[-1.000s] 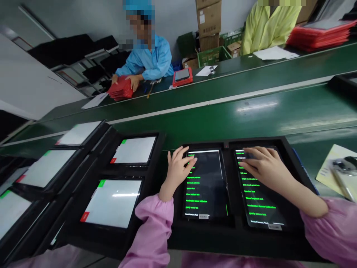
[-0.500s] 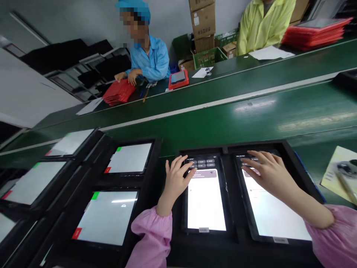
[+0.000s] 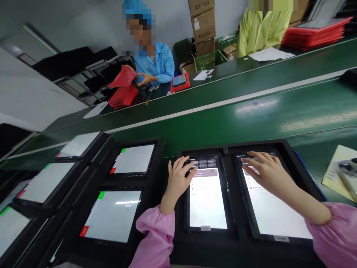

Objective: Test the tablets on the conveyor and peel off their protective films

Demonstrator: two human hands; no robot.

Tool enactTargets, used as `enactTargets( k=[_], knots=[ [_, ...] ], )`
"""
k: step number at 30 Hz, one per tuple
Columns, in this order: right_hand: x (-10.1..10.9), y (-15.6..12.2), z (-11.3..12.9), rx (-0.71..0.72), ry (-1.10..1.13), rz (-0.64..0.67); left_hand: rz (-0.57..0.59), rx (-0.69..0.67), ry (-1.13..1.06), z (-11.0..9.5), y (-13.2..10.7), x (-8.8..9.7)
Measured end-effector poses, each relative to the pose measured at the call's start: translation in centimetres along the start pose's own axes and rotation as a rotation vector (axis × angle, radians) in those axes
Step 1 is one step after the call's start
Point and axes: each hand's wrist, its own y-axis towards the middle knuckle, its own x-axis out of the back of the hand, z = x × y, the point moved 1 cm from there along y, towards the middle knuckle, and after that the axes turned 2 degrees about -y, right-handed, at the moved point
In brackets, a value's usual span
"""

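Two lit tablets lie side by side in a black tray [image 3: 231, 238] in front of me. My left hand [image 3: 180, 176] is over the upper left edge of the left tablet [image 3: 209, 204], fingers spread and fingertips at its dark top panel of buttons. Across the upper part of the right tablet [image 3: 276, 212] reaches my right hand [image 3: 266, 169], its fingers stretched out and hiding much of the button panel. Neither hand holds anything. Whether the fingertips press the glass, I cannot tell. Both screens show a white page under a purple-grey banner.
Left of my arm, another black tray [image 3: 111, 181] holds tablets with white screens and green and red corners. A notepad [image 3: 340, 171] lies at right. Beyond the green conveyor [image 3: 195, 124], a co-worker in blue [image 3: 164, 61] handles red sleeves [image 3: 124, 97]; a person in yellow [image 3: 262, 33] sits nearby.
More text lines now show on both tablet pages. My hands have stayed nearly in place. Across the conveyor, the co-worker has lifted a red sleeve off the stack. The view has shifted slightly.
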Motion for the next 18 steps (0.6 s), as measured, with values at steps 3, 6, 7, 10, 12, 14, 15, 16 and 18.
enactTargets(
  k=[3,6,7,10,12,14,15,16,18],
  knots=[
    [1.9,0.2,-0.5,-0.048,-0.008,-0.090,-0.058,-0.007,0.004,-0.3,-0.4,0.7],
    [5.7,-1.0,-1.7,-0.120,-0.041,-0.166,-0.184,-0.023,0.013,-1.2,-2.3,2.0],
    [6.9,-1.7,-2.2,-0.136,-0.033,-0.171,-0.205,-0.043,0.012,-1.6,-3.1,2.5],
    [9.2,-4.2,-3.6,-0.169,0.070,-0.138,-0.143,-0.125,0.001,-3.0,-4.6,3.5],
    [9.2,-5.3,-4.3,-0.190,0.120,-0.114,-0.055,-0.163,0.011,-4.0,-4.2,3.7],
    [8.2,-5.8,-4.7,-0.200,0.116,-0.098,0.029,-0.175,0.030,-5.0,-2.9,3.2],
    [7.6,-5.9,-4.7,-0.202,0.108,-0.091,0.064,-0.183,0.034,-5.5,-2.1,2.8],
    [6.9,-6.0,-4.7,-0.205,0.102,-0.082,0.087,-0.190,0.030,-6.1,-1.3,2.4],
    [5.6,-6.1,-4.2,-0.219,0.089,-0.070,0.094,-0.209,0.006,-6.9,-0.3,1.2]
  ],
)
